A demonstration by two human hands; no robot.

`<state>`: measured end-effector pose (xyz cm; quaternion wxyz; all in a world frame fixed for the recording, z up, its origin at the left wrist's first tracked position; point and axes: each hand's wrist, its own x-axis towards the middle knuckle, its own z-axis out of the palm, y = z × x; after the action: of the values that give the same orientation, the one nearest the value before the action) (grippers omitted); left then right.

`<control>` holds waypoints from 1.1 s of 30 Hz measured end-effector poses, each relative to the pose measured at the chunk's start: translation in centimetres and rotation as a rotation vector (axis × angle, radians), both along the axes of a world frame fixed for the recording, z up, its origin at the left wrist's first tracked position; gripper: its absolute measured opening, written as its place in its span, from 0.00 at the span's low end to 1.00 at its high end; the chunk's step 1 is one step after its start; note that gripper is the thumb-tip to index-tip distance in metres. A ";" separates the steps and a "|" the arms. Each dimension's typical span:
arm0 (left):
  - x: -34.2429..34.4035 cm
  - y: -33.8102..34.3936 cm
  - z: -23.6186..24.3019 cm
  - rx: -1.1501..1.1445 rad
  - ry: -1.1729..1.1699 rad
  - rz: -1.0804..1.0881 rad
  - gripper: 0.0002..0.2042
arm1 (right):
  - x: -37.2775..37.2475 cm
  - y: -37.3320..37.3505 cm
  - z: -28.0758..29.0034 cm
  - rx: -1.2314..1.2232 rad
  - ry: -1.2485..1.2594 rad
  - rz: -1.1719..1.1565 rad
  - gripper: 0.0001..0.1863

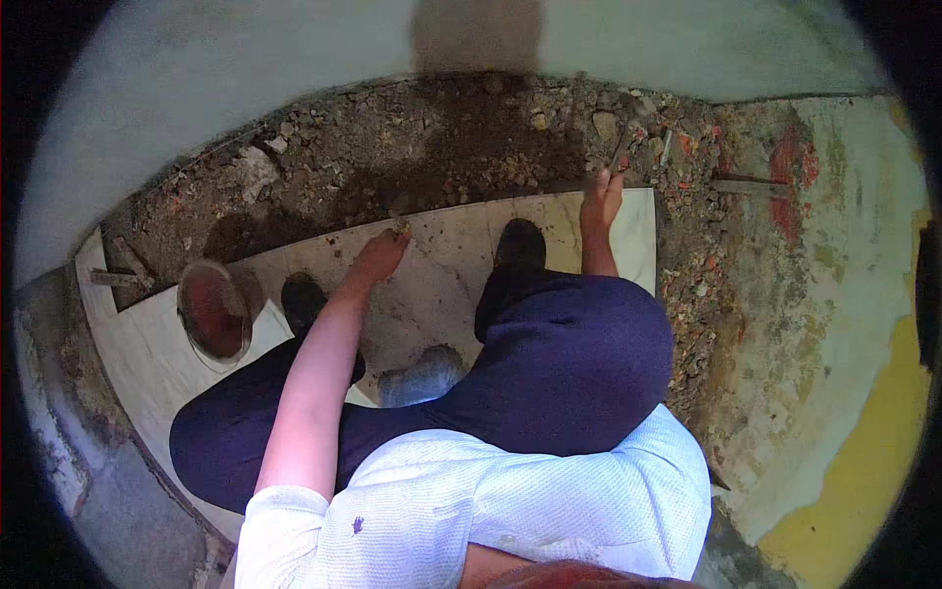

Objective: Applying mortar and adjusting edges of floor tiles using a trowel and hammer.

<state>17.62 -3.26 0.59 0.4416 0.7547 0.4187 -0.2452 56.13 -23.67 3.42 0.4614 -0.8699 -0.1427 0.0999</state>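
Observation:
My left hand (383,253) is at the edge of the pale marble tiles (343,250), fingers curled on a small piece I cannot make out, beside the strip of broken earth and rubble (373,147). My right hand (601,201) is closed on a thin tool (618,147), seemingly metal, held upward over the rubble at the tiles' far edge. The tool's tip is hard to make out against the debris.
A round container (214,312) with reddish-brown contents stands at my left. Short bars or slats lie at left (113,278) and right (751,184). A pale wall (294,49) bounds the rubble; a patchy wall (824,294) is at right. My feet (520,245) rest on the tiles.

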 end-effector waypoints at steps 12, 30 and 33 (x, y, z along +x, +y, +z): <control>-0.8 1.3 2.6 -0.069 0.018 0.067 0.34 | 2.8 0.1 -2.3 0.014 -0.124 -0.023 0.29; -3.8 1.0 -8.8 0.123 -0.140 -0.122 0.35 | 1.8 4.1 4.6 -0.027 -0.294 0.127 0.26; 1.1 1.5 3.6 -0.337 0.119 0.243 0.34 | 0.5 2.5 4.9 0.196 -0.065 0.007 0.22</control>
<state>18.72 -1.77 4.15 0.5624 0.5982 0.4850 -0.3010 56.68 -21.20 8.33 0.5389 -0.8230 -0.1694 0.0588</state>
